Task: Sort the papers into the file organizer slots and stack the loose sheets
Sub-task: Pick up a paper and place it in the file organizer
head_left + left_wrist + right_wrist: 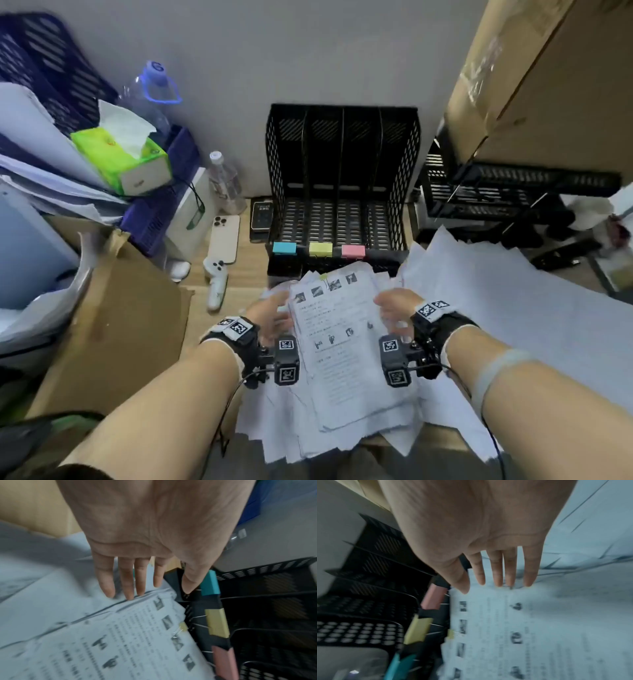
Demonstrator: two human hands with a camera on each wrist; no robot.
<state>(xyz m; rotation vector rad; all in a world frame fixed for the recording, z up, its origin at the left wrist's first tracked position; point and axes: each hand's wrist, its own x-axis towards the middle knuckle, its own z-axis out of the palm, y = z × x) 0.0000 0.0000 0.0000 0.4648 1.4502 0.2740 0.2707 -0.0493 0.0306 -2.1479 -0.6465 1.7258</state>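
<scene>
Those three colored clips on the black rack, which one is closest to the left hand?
The blue clip. It sits at the left end of the row, nearest the left hand; the yellow clip is in the middle and the pink clip farthest right.

Overhead head view (wrist views close)

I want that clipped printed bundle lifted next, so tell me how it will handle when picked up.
The printed bundle will probably sag at its unsupported end, being thin crumpled sheets. The yellow clip at its top edge should keep those pages together. The loose sheets beneath, fanned unevenly, may slide or drag along. Both the left hand and right hand flank it, open.
</scene>
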